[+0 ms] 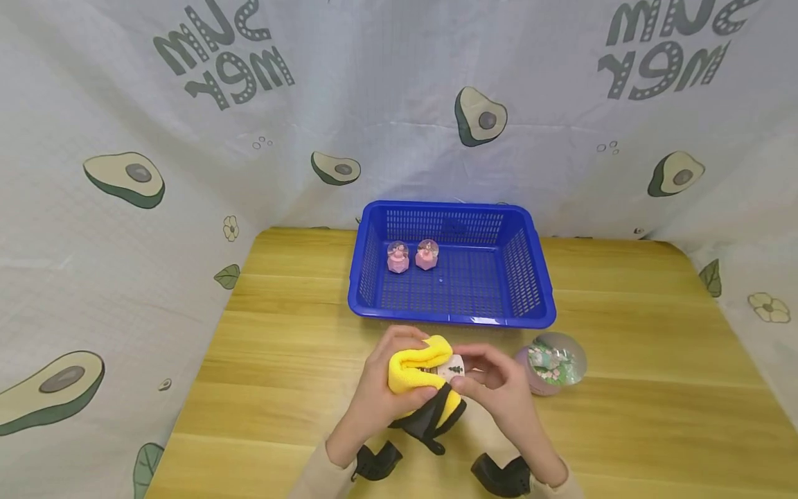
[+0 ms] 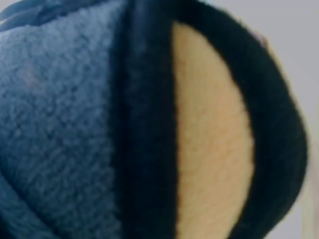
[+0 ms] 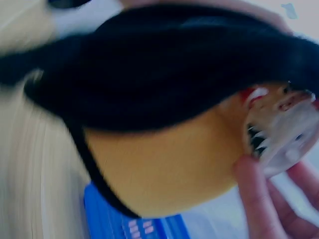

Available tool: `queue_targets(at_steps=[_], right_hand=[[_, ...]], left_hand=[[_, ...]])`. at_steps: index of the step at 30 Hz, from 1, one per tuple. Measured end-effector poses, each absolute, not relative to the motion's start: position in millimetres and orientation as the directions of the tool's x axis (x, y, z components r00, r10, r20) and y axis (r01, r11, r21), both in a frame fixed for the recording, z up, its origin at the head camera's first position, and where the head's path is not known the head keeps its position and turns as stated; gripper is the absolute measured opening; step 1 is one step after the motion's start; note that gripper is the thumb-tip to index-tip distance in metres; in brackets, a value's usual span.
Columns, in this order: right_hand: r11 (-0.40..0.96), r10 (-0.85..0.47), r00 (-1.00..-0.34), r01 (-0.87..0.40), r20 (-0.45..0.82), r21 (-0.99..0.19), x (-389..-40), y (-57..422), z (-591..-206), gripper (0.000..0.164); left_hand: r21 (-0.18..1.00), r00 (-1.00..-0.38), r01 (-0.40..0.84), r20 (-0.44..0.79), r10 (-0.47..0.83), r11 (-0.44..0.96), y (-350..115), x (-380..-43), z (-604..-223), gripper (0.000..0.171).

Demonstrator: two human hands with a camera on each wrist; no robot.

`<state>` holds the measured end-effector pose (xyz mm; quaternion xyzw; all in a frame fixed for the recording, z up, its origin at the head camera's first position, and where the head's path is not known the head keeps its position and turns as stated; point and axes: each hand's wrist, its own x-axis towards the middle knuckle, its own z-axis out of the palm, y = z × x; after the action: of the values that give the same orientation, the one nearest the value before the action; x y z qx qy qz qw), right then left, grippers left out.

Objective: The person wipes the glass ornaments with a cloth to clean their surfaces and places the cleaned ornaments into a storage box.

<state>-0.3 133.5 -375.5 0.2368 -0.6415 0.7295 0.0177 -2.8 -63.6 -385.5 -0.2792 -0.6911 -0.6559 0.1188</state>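
My left hand (image 1: 378, 378) grips a folded cleaning cloth (image 1: 406, 375), yellow on one side and dark grey with black edging on the other. The cloth wraps round a small snow globe (image 1: 454, 365), whose white base with dark green trees sticks out to the right. Fingers and thumb of my right hand (image 1: 506, 388) hold that base. Seen from the right wrist, the base (image 3: 279, 137) is tilted, with red and brown decoration beside the cloth (image 3: 164, 167). In the left wrist view the cloth (image 2: 214, 134) fills most of the picture and hides the hand.
Behind the hands stands a blue basket (image 1: 451, 320) with two small pink snow globes (image 1: 397, 258) at its left side. A larger snow globe with flowers (image 1: 551, 364) stands on the wooden table (image 1: 274, 388), right of my right hand. A printed curtain (image 1: 399, 83) hangs behind.
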Motion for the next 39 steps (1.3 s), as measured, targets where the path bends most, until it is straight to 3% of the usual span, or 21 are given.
queue_targets(at_steps=[6, 9, 12, 18, 23, 27, 35, 39], right_hand=[[-0.140, -0.320, -0.939, -0.084, 0.126, -0.987, -0.6, 134.5, -372.2, 0.025], [-0.118, -0.351, -0.935, -0.011, 0.053, -0.993, -1.6, 135.0, -373.4, 0.018], [-0.131, -0.386, -0.922, 0.053, 0.001, -0.990, -2.5, 134.3, -374.6, 0.015], [-0.292, -0.475, -0.878, 0.097, 0.056, -0.952, -3.7, 134.8, -379.0, 0.020], [-0.478, -0.523, -0.840, 0.149, 0.144, -0.866, -7.8, 141.2, -387.1, 0.025], [-0.547, -0.519, -0.845, 0.210, 0.132, -0.810, -6.3, 143.2, -390.2, 0.024], [-0.496, -0.421, -0.901, 0.134, 0.103, -0.858, -11.4, 141.9, -380.9, 0.040], [-0.385, -0.334, -0.938, 0.049, 0.090, -0.922, -22.6, 142.7, -372.8, 0.041]], left_hand=[[0.754, -0.733, 0.656, 0.625, 0.267, 0.033, -65.6, -2.2, -386.8, 0.057], [0.733, -0.714, 0.679, 0.652, 0.255, 0.029, -65.5, -2.9, -388.6, 0.047], [0.759, -0.743, 0.651, 0.641, 0.192, -0.011, -63.9, -3.0, -390.0, 0.040], [0.815, -0.821, 0.562, 0.570, 0.027, -0.142, -64.5, -4.0, -392.5, 0.049], [0.849, -0.863, 0.505, 0.498, -0.080, -0.158, -76.6, -4.1, -395.3, 0.055], [0.882, -0.894, 0.447, 0.434, -0.110, -0.151, -85.7, 3.7, -397.6, 0.049], [0.897, -0.911, 0.412, 0.403, -0.088, -0.163, -86.9, 7.9, -399.8, 0.047], [0.898, -0.914, 0.405, 0.397, -0.083, -0.170, -85.3, 4.0, -399.4, 0.048]])
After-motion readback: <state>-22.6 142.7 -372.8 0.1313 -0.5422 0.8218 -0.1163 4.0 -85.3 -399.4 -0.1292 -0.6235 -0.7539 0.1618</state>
